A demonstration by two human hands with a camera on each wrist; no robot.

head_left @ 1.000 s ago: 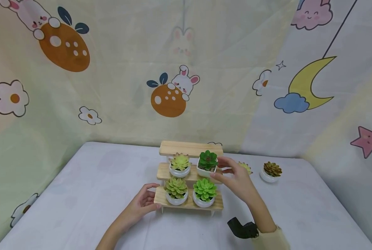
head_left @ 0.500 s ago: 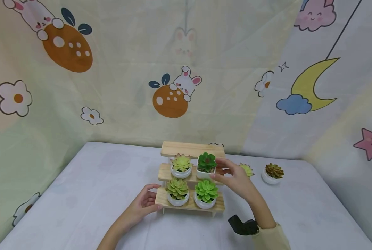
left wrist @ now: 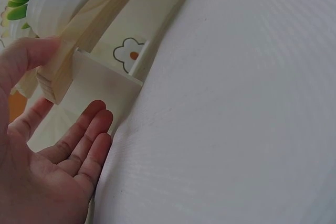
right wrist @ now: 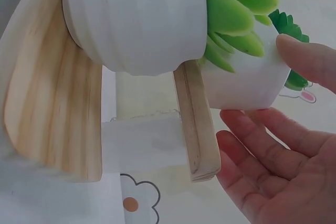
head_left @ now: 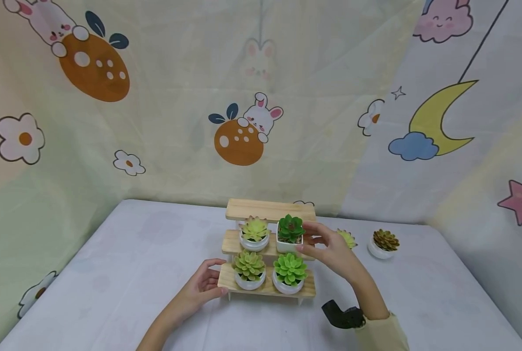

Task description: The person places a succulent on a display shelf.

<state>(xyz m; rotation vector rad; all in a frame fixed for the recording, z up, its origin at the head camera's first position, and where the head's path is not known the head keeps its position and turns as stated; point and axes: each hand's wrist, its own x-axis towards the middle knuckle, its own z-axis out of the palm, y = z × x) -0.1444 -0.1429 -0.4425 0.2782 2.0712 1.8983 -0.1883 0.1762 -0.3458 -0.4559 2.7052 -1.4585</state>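
A three-tier wooden plant stand (head_left: 269,209) with white supports stands on the table. My left hand (head_left: 201,283) grips the left end of its lowest board (left wrist: 65,59), thumb on one face and index finger on the other, the remaining fingers extended. On the right of the middle board sits a dark green succulent in a square white pot (head_left: 289,236). My right hand (head_left: 333,248) holds this pot (right wrist: 247,85) by its right side between thumb and fingers. Beside it is a pale succulent with reddish tips (head_left: 254,233). Two succulents, olive-green (head_left: 248,265) and bright green (head_left: 289,270), occupy the lowest board.
A brown succulent in a round white pot (head_left: 382,243) stands on the table at the right. Behind the right hand, a yellow-green succulent (head_left: 347,238) is partly hidden. A printed fabric backdrop (head_left: 168,122) rises behind the white-covered table (head_left: 111,273).
Between one second and half a second ago, the square pot shifted slightly left on the middle board and turned straighter, held by my right hand. My left hand stays on the stand.
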